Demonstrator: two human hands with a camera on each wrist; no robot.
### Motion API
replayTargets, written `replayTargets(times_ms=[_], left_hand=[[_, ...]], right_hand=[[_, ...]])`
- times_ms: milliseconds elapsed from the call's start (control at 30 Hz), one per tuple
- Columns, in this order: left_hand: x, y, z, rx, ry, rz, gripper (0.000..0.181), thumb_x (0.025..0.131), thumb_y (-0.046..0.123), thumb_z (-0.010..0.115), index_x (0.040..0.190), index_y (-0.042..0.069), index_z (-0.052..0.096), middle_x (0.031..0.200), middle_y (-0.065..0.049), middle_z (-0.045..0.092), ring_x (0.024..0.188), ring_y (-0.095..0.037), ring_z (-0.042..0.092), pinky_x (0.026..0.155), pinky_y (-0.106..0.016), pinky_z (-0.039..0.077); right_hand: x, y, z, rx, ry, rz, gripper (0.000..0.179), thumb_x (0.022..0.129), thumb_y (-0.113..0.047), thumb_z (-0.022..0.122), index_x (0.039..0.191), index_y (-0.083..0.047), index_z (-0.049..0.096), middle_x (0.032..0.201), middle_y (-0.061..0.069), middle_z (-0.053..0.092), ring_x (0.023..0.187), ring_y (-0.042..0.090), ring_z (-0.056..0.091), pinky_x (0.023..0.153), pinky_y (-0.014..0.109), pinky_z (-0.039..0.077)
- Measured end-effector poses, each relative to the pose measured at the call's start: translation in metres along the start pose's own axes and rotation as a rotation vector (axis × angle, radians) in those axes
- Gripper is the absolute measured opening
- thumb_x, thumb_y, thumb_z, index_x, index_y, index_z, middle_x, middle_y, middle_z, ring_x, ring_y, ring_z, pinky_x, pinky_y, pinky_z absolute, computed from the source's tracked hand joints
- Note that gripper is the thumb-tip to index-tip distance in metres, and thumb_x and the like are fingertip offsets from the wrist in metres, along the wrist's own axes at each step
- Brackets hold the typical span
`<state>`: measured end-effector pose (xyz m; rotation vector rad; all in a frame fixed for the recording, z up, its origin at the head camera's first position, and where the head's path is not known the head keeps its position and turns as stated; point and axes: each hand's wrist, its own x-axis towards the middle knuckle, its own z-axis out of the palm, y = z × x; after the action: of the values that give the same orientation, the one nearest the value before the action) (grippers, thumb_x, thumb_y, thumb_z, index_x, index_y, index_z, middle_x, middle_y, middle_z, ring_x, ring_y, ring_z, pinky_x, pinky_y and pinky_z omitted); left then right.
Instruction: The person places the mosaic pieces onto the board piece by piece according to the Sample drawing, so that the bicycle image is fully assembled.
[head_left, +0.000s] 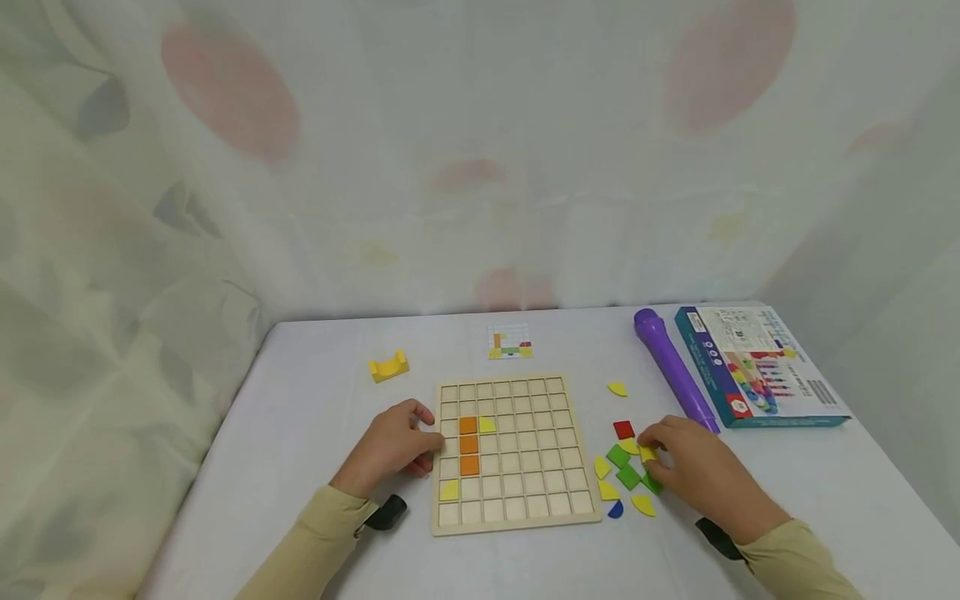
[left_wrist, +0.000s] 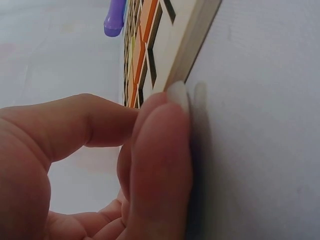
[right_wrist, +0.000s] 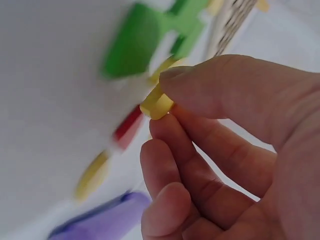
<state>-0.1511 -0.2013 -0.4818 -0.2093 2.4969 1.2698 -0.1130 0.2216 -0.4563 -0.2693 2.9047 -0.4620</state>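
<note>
My right hand pinches a small yellow tile between thumb and fingers, over a loose group of pieces right of the board. Around it lie green square tiles, a red tile, a blue half-round tile and several yellow quarter-round tiles. At the left edge of the wooden grid board, my left hand rests with loosely bent fingers, fingertips right at the rim. Three orange tiles stand in a column on the grid, with one yellow tile beside the top one and another yellow tile lower left.
A printed pattern card lies behind the board. To its left is a yellow curved block. A purple microphone-shaped tube and a colourful box lie at the back right. Patterned curtains hang behind and left of the table.
</note>
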Motion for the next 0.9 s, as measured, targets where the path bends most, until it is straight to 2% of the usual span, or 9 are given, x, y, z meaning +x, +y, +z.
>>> replayTargets(times_ms=[167, 333, 433, 567, 733, 900], left_hand=[[-0.001, -0.002, 0.0, -0.001, -0.002, 0.003, 0.034, 0.087, 0.016, 0.081, 0.115, 0.008, 0.063, 0.077, -0.009, 0.072, 0.056, -0.019, 0.072, 0.058, -0.034, 0.062], [0.0, -0.001, -0.002, -0.002, -0.005, 0.005, 0.034, 0.087, 0.016, 0.081, 0.114, 0.008, 0.063, 0.076, -0.01, 0.072, 0.055, -0.019, 0.071, 0.058, -0.034, 0.062], [0.0, -0.001, -0.002, -0.001, -0.007, 0.006, 0.033, 0.087, 0.016, 0.08, 0.114, 0.008, 0.063, 0.075, -0.01, 0.072, 0.055, -0.019, 0.071, 0.058, -0.033, 0.061], [-0.001, -0.001, -0.002, -0.001, -0.009, 0.005, 0.033, 0.087, 0.016, 0.08, 0.114, 0.008, 0.063, 0.074, -0.01, 0.071, 0.055, -0.019, 0.071, 0.058, -0.033, 0.061], [-0.001, 0.002, -0.003, -0.007, -0.013, 0.003, 0.033, 0.088, 0.017, 0.08, 0.115, 0.008, 0.063, 0.073, -0.01, 0.072, 0.055, -0.019, 0.071, 0.057, -0.033, 0.061], [0.0, 0.002, -0.004, -0.005, -0.011, 0.0, 0.032, 0.089, 0.017, 0.08, 0.114, 0.008, 0.063, 0.072, -0.009, 0.072, 0.055, -0.019, 0.071, 0.058, -0.033, 0.061]], right_hand=[[0.009, -0.032, 0.006, 0.017, 0.036, -0.069, 0.023, 0.09, -0.02, 0.086, 0.111, -0.016, 0.079, 0.101, -0.006, 0.071, 0.095, 0.012, 0.064, 0.093, 0.043, 0.062], [0.018, -0.081, 0.015, 0.036, 0.088, -0.176, 0.021, 0.088, -0.017, 0.087, 0.108, -0.014, 0.08, 0.1, -0.006, 0.071, 0.097, 0.011, 0.064, 0.093, 0.039, 0.061], [0.023, -0.112, 0.023, 0.02, 0.107, -0.261, 0.021, 0.087, -0.017, 0.088, 0.106, -0.014, 0.081, 0.101, -0.006, 0.072, 0.098, 0.011, 0.064, 0.093, 0.037, 0.061], [0.028, -0.146, 0.034, 0.001, 0.094, -0.377, 0.02, 0.088, -0.019, 0.086, 0.106, -0.015, 0.081, 0.1, -0.006, 0.073, 0.096, 0.011, 0.064, 0.09, 0.035, 0.061], [0.031, -0.173, 0.049, 0.007, 0.052, -0.464, 0.018, 0.088, -0.017, 0.083, 0.106, -0.016, 0.081, 0.098, -0.007, 0.072, 0.094, 0.01, 0.064, 0.085, 0.029, 0.059], [0.031, -0.186, 0.059, -0.006, 0.054, -0.503, 0.016, 0.088, -0.016, 0.084, 0.104, -0.017, 0.082, 0.091, -0.009, 0.068, 0.084, 0.006, 0.057, 0.078, 0.023, 0.055]])
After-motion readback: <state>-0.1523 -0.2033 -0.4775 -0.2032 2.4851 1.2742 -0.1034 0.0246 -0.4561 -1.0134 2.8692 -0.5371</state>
